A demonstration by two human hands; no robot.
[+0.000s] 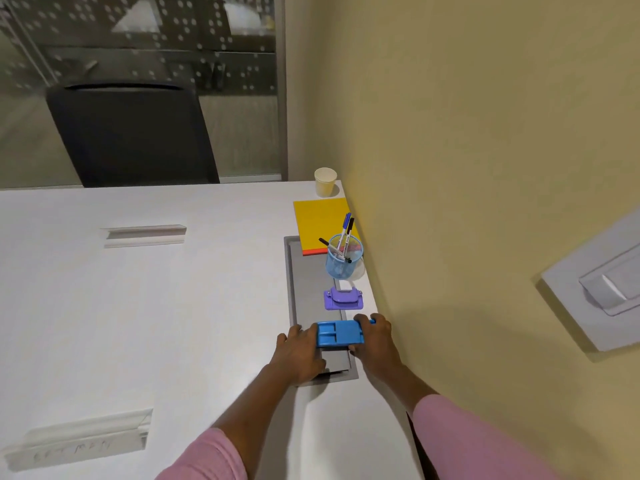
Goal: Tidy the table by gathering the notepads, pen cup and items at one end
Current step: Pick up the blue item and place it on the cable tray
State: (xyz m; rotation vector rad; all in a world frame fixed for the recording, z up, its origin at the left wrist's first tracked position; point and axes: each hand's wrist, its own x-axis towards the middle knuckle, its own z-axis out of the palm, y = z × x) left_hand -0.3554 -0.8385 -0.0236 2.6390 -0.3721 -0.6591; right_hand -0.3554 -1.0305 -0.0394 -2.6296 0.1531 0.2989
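Left hand (299,351), right hand (375,337) grip blue tray (341,333); purple punch (343,298) beyond.

A pale yellow wall (467,133) runs along the right edge of a white table (138,306) and carries a white switch plate (602,289). A long grey cable tray (306,289) is set into the tabletop near the wall. Further left are two raised lids: a grey cable flap (145,233) far off and a second flap (79,438) nearer. Beyond the far edge stands a black chair (131,133), backed by a glass partition (138,36) printed with white dots and edged by a grey metal post (281,98). The light is soft and even.
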